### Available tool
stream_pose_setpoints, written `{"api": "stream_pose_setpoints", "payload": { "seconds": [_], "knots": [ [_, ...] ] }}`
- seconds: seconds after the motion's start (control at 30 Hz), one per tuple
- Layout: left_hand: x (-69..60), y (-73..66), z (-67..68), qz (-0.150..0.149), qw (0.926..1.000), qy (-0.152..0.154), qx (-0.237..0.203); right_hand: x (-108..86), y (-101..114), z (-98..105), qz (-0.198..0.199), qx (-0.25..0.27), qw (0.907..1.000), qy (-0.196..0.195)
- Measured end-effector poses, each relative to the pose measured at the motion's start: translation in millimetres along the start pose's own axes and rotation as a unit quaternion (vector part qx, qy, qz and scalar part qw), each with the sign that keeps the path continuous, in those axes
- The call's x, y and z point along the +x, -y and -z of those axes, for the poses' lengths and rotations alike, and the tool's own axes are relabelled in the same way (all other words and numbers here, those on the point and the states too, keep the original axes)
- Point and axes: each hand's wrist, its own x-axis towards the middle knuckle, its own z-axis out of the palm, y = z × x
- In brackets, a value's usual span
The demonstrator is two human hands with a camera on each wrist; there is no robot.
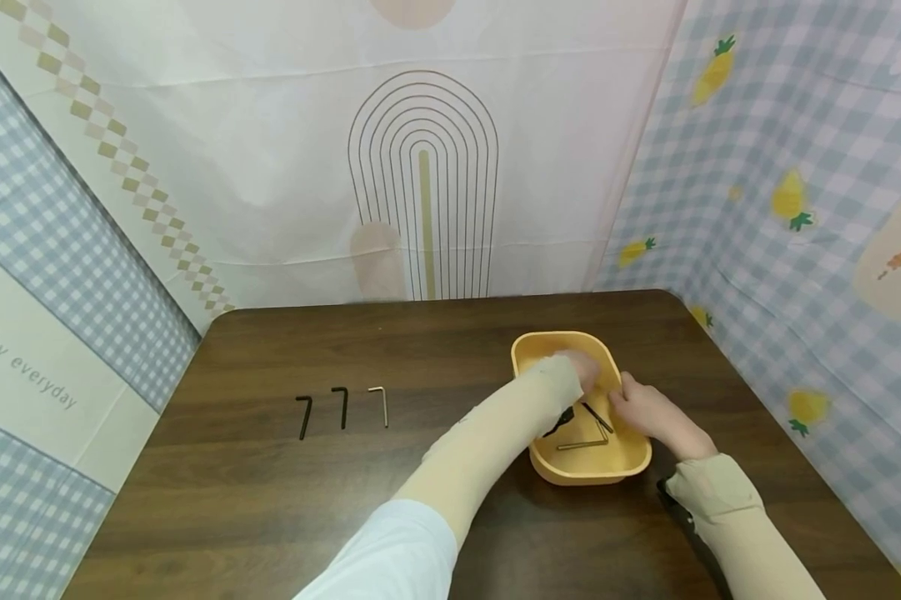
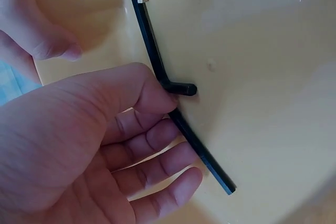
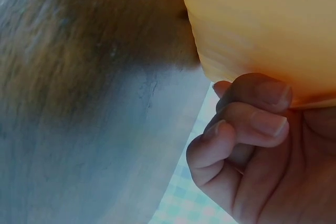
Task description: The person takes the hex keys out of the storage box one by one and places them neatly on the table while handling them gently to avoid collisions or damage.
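My left hand is down inside a yellow plastic bin. In the left wrist view, thumb and index finger of that hand pinch a black hex key, whose lower end sticks out past the fingers. A second black hex key lies against the thumb, its short bent end pointing right. With thumb inside and fingers outside, my right hand grips the bin's right rim. Also in the bin are a brass-coloured hex key and a dark one.
Left of the bin, three hex keys lie apart in a row on the dark wooden table: a black one, another black one and a silvery one. Patterned cloth hangs behind and beside the table.
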Motion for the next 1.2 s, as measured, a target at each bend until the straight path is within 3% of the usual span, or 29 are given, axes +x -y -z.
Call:
{"api": "stream_pose_setpoints", "payload": {
  "seconds": [0.13, 0.33, 0.47, 0.63, 0.87, 1.1, 1.2],
  "knots": [
    [-1.5, 2.6, 0.9, -0.009, 0.9999, 0.007, 0.001, 0.8, 0, 0, -0.006, 0.003, 1.0, 0.002],
    [-13.3, 9.1, 1.5, -0.066, 0.9976, -0.006, 0.02, 0.0, 1, 0, -0.01, -0.002, 1.0, 0.001],
    [-17.3, 10.6, 2.2, -0.084, 0.9962, -0.017, 0.014, -0.5, 0, -1, -0.008, -0.005, 1.0, -0.002],
    [-10.8, 10.5, 1.2, -0.095, 0.9953, -0.018, 0.001, 0.1, 1, -1, -0.002, -0.008, 0.9999, -0.008],
    [0.5, 6.9, -1.8, -0.158, 0.9869, -0.035, -0.007, 0.6, 0, -2, 0.008, -0.007, 0.9998, -0.017],
    [2.4, 1.5, 9.2, -0.207, 0.9773, -0.043, 0.01, 0.4, 0, -1, 0.002, -0.01, 0.9999, -0.006],
    [0.2, 1.1, 14.4, -0.213, 0.9761, -0.039, -0.012, 1.0, -1, -1, -0.002, -0.004, 1.0, 0.002]
  ]
}}
